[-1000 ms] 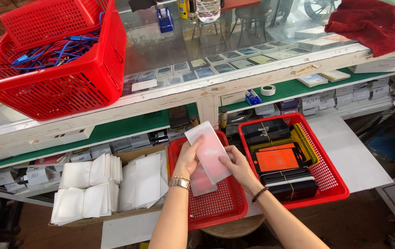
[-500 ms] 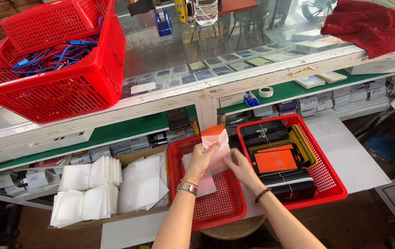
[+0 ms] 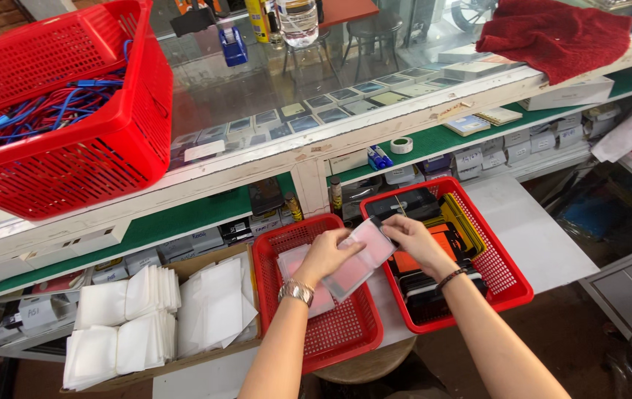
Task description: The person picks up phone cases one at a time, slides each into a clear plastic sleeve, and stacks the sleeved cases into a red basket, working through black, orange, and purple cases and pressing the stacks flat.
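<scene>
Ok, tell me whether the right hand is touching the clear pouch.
Touching. The head view shows the right hand pinching the upper end of the clear pouch, while the left hand holds its lower part above the left red tray.

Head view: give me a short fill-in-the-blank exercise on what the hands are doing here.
1. Both hands hold a clear plastic ____ above the left red tray.
2. The left hand wears a ____ at the wrist.
3. The big basket on the glass counter holds ____ cables.

Missing: pouch; watch; blue
</scene>
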